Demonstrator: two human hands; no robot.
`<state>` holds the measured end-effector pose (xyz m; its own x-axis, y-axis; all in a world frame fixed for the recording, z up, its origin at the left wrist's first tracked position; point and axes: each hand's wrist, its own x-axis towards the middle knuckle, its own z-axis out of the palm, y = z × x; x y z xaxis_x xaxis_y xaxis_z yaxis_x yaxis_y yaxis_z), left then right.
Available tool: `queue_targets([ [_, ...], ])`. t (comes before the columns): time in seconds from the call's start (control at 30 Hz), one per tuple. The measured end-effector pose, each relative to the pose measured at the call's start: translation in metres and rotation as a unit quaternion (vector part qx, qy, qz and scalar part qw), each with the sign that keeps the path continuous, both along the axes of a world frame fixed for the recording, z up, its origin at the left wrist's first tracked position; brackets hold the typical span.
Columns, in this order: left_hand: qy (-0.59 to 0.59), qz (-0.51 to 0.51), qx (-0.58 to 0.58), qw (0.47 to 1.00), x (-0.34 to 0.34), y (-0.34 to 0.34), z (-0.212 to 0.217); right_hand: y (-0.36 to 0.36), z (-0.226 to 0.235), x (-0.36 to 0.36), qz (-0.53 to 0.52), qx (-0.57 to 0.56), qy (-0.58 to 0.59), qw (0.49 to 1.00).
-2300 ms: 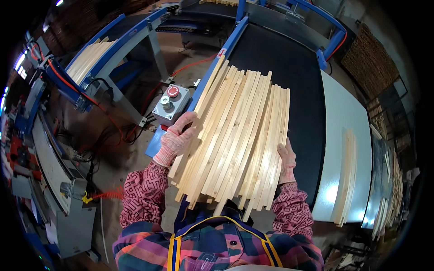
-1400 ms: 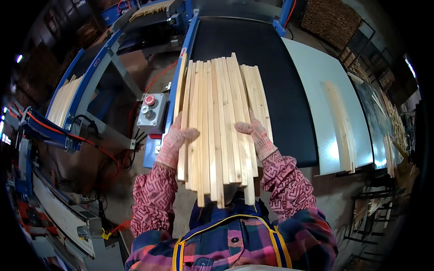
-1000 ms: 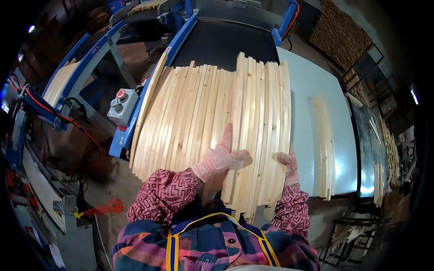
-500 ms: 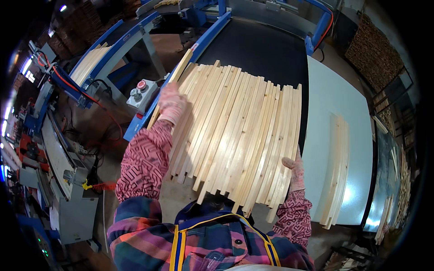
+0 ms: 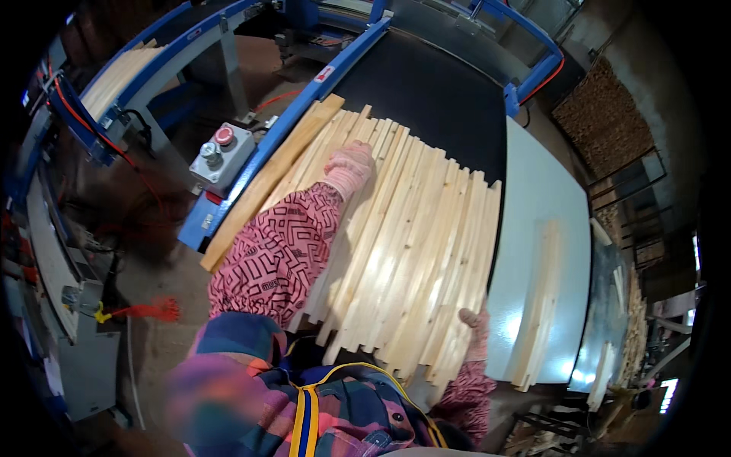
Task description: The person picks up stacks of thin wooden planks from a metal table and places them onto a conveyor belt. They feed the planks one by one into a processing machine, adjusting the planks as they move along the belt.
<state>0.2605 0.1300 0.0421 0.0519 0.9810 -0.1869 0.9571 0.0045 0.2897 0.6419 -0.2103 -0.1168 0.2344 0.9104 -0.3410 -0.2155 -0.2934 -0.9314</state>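
Observation:
A wide fan of several pale wooden slats [image 5: 407,244] lies on the black conveyor belt [image 5: 434,99] in front of me. My left hand [image 5: 349,167], in a pink glove, rests flat on the far left part of the slats, arm stretched forward. My right hand [image 5: 476,327], also gloved, presses against the near right edge of the bundle. One longer slat [image 5: 266,183] lies along the blue frame rail at the left side.
A grey control box [image 5: 221,152] with a red button sits left of the blue rail [image 5: 304,99]. A white table [image 5: 541,228] on the right carries a few loose slats [image 5: 541,305]. Stacked wood [image 5: 601,114] stands at far right, more slats [image 5: 114,76] at far left.
The slats have been spread from a tight bundle into a fan on the belt. My left hand has reached forward to the far left slats; my right hand stays at the near right edge.

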Motion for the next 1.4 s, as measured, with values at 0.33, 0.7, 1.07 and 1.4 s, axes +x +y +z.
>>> queue_targets([
  [0.33,0.088,-0.02,0.191,0.977,-0.147,-0.073,-0.001,0.028,0.133,-0.097,0.022,0.069,0.128,0.989],
  [0.7,0.299,0.05,0.06,0.951,-0.169,-0.023,-0.033,0.051,0.13,-0.054,0.243,-0.214,-0.601,0.731],
  [1.07,-0.102,-0.068,0.14,0.982,-0.066,-0.103,0.041,-0.038,0.151,0.118,-0.057,-0.415,-0.571,0.706],
  [1.4,-0.089,0.018,0.031,0.995,-0.017,-0.102,-0.037,0.005,0.118,0.006,0.053,-0.154,-0.519,0.839],
])
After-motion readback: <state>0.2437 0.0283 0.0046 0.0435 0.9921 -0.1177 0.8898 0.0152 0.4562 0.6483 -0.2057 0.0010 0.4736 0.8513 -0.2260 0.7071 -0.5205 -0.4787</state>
